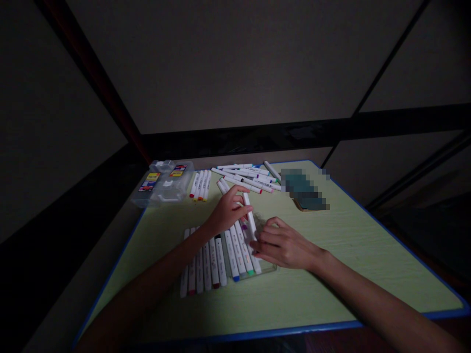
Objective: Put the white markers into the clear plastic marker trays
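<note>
A white marker (249,211) is held at a slant over a clear plastic tray (271,269). My left hand (231,210) is closed on its upper part, between thumb and fingers. The curled fingers of my right hand (282,243) are at its lower end and seem to pinch it. Below my hands, several white markers (231,252) lie side by side in the tray, blue and green ends among them. To the left, a row of white markers (199,267) lies on the table, partly covered by my left forearm.
Several loose markers (243,174) lie in a heap at the back. Four-sided and blue-edged, the table (331,289) carries a transparent case (165,184) at back left, with a small group of markers (200,185) beside it. A blurred dark green object (305,189) lies back right.
</note>
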Available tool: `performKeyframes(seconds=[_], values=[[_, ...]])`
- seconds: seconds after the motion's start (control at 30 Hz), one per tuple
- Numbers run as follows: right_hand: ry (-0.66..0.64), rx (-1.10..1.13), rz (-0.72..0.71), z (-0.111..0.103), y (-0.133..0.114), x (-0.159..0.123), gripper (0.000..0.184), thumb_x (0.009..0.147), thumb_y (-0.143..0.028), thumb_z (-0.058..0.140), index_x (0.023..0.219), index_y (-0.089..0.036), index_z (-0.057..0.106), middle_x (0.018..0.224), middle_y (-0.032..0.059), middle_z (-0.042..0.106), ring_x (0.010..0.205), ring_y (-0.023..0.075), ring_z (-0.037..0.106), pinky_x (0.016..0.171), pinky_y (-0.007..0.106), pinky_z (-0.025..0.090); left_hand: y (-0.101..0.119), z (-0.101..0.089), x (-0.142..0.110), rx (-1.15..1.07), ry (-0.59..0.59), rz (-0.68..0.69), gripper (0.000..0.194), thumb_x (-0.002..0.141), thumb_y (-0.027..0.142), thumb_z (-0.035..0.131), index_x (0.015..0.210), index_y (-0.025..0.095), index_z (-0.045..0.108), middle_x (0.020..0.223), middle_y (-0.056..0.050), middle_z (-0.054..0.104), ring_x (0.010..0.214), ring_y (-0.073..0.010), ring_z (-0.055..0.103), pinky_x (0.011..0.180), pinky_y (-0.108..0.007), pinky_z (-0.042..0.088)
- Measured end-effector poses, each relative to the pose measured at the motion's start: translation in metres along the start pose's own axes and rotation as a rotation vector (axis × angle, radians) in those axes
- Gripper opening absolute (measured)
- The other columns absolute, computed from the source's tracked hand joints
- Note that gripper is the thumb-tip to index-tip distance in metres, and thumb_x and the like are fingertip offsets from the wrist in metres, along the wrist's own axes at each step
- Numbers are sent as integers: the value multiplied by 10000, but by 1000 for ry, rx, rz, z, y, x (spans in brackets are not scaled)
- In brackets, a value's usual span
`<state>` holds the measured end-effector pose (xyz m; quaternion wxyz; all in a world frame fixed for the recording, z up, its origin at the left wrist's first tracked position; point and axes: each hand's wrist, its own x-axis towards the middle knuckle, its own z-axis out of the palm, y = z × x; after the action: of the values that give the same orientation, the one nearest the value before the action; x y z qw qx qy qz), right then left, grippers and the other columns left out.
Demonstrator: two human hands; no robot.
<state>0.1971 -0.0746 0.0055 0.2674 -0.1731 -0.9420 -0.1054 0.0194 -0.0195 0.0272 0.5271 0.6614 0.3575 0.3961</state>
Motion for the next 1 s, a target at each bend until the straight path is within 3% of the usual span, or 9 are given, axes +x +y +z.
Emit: performKeyframes(seconds=[0.17,0.43,0.77,1.0], values=[[71,-45,-30,0,0,-1,146,874,-232,481,932,-149,586,647,-17,553,655,106,487,734,284,342,6,-8,2,-40,-9,-3,202,779,253,479,956,157,460,665,9,612,518,-81,572,477,-176,445],[134,-105,14,-1,2,-4,220,869,-145,466,1074,-154,544,620,-25,509,615,111,450,674,291,332,20,-23,0,-207,5,-11,280,754,310,570,974,154,492,806,-60,677,686,-152,654,652,-278,498],[81,-4,-28,1,2,-1,167,868,-198,502,1013,-149,569,677,-20,603,693,102,524,822,306,347,22,-19,2,-24,76,57,131,688,211,591,794,139,562,633,1,616,506,-84,584,458,-178,449],[-11,22,-33,5,3,-4,156,876,-209,488,996,-164,575,666,-26,591,692,101,523,816,295,358,16,-16,3,77,121,-17,123,663,210,600,683,143,498,592,34,565,421,-86,565,398,-188,437]])
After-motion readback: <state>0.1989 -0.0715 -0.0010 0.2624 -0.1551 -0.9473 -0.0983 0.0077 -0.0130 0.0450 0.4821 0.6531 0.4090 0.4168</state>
